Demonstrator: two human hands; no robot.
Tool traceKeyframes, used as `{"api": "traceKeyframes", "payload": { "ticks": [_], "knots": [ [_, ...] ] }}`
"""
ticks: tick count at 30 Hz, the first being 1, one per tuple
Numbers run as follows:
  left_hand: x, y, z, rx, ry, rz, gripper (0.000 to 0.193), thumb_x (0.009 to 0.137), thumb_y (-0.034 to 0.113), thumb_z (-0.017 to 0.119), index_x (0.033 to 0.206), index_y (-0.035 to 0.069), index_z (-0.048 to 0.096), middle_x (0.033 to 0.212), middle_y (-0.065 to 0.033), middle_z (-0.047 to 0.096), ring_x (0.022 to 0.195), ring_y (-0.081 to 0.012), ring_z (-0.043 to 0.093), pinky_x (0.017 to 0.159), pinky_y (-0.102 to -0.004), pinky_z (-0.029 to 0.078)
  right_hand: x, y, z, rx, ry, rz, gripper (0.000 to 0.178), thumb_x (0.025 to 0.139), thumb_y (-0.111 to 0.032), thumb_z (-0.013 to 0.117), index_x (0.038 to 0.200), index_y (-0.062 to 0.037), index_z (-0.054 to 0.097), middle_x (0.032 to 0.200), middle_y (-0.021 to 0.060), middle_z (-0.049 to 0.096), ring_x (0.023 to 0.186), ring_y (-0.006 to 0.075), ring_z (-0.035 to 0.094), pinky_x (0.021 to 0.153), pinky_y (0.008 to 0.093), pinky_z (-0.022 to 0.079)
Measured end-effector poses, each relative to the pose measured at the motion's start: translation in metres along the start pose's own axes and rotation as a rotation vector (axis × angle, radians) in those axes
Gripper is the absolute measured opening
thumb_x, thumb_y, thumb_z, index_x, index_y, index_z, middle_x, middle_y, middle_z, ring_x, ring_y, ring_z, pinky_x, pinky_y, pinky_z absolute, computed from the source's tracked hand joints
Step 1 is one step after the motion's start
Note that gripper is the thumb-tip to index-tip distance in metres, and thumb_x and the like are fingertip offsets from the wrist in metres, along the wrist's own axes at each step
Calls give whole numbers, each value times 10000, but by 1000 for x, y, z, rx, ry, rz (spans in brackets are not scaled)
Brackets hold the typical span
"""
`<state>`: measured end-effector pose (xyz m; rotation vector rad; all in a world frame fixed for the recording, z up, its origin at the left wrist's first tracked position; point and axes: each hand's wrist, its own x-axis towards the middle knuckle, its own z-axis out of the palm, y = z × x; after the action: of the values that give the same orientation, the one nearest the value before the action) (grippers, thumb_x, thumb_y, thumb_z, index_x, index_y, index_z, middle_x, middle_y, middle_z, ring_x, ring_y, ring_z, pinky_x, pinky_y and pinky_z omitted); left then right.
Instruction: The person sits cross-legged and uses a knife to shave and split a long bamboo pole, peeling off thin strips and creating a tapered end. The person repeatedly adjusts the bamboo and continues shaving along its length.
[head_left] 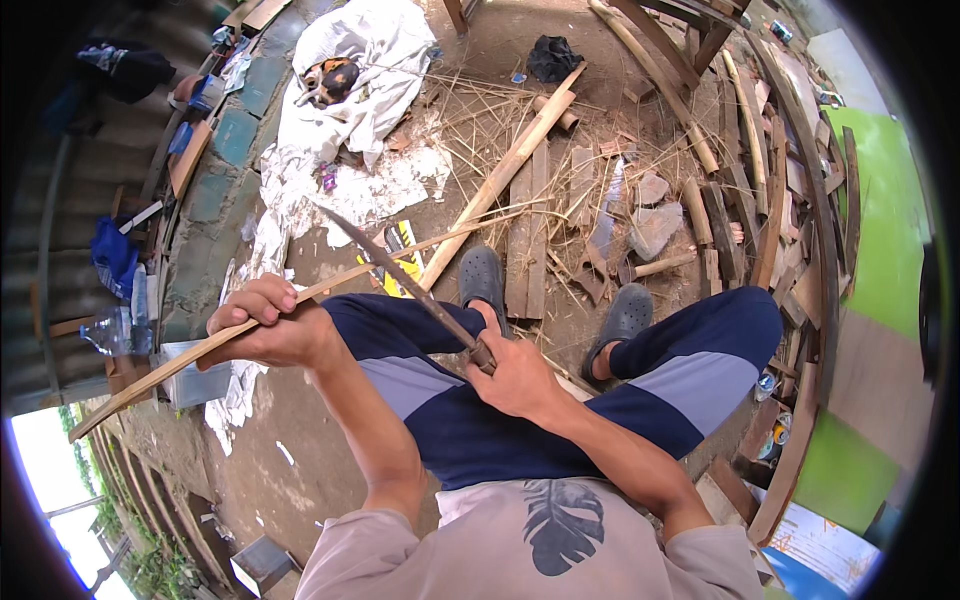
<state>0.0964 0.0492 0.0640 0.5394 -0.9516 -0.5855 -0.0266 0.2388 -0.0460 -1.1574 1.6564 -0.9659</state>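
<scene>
Looks like you're at the shaving step, bamboo strip (172, 371) clasped in curled fingers of your L hand (268, 325), long knife (432, 303) gripped in your R hand (516, 378) w/ its blade crossing the strip just past L fingertips, so next stroke prob needs steady L grip.

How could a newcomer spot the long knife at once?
Find the navy trousers; over their middle, the right grip clasps a handle. From there the long knife slants up and leftward, crossing a pale bamboo-like strip. Unlike that strip, its blade is dark and pointed.
</scene>
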Motion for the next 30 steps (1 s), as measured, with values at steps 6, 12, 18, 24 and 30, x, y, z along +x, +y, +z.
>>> {"api": "traceKeyframes", "payload": {
  "ticks": [6,12,18,24,30],
  "knots": [
    [0,0,3,21,42,-43,704,915,760,220,670,138,442,473,10,303,368,-131,351,398,-259,344,20,36,9,0,71,61,239,777,-208,682,835,11,608,695,249,620,666,442,628,638,478,502],
    [7,-6,-2,27,59,-54,693,914,751,203,692,138,435,484,10,290,380,-127,331,401,-252,339,17,15,2,-81,90,-28,246,763,-219,691,810,10,614,655,236,608,665,436,629,645,486,506],
    [11,-7,4,15,71,-76,673,944,716,177,717,131,420,483,8,287,369,-122,316,384,-251,348,53,75,-13,-121,-59,323,281,790,-289,673,884,-24,658,866,274,668,773,416,675,759,501,537],
    [19,-13,2,34,89,-68,682,932,734,191,712,132,424,475,5,297,367,-120,314,386,-246,349,34,8,-13,-155,13,3,302,796,-297,658,892,-11,659,726,236,662,734,419,660,726,506,529],
    [23,-14,7,24,40,-83,674,921,745,227,703,133,408,487,5,291,387,-120,304,401,-244,320,75,83,-14,-132,-3,350,319,788,-328,651,865,-21,684,791,257,669,784,417,663,744,487,535]
  ]
}}
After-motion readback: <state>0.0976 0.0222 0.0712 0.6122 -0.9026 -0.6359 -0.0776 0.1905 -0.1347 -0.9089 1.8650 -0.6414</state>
